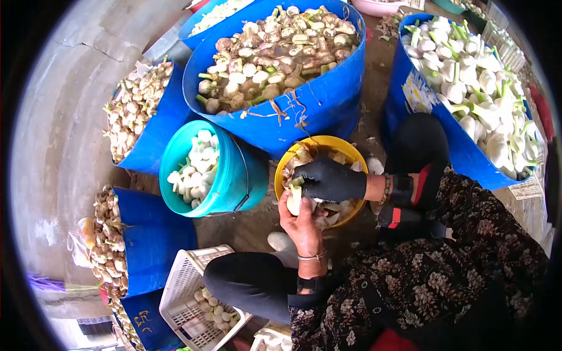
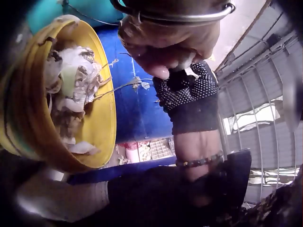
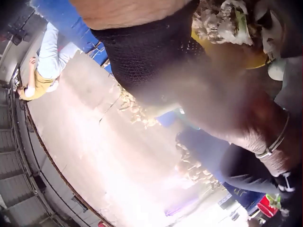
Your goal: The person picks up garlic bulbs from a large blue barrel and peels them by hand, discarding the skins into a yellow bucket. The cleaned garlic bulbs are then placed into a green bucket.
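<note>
Over the yellow bucket (image 1: 362, 202), the bare left hand (image 1: 303, 229) grips a white garlic bulb (image 1: 294, 200) with a green stem. The right hand (image 1: 332, 178), in a black glove, is against the bulb's top, its fingers bent at the stem. In the left wrist view the left hand (image 2: 170, 42) meets the dotted glove of the right hand (image 2: 189, 94), and the bulb is mostly hidden. Peels (image 2: 71, 85) lie in the yellow bucket. In the right wrist view the gloved hand (image 3: 147, 56) is close and the left hand (image 3: 236, 109) is blurred.
A teal bucket (image 1: 252, 175) with white bulbs stands left of the yellow one. Behind is a large blue tub (image 1: 281, 130) of unpeeled bulbs; another blue tub (image 1: 410, 96) at right holds white bulbs. A white crate (image 1: 178, 292) sits at lower left. Another person (image 3: 45, 71) appears in the right wrist view.
</note>
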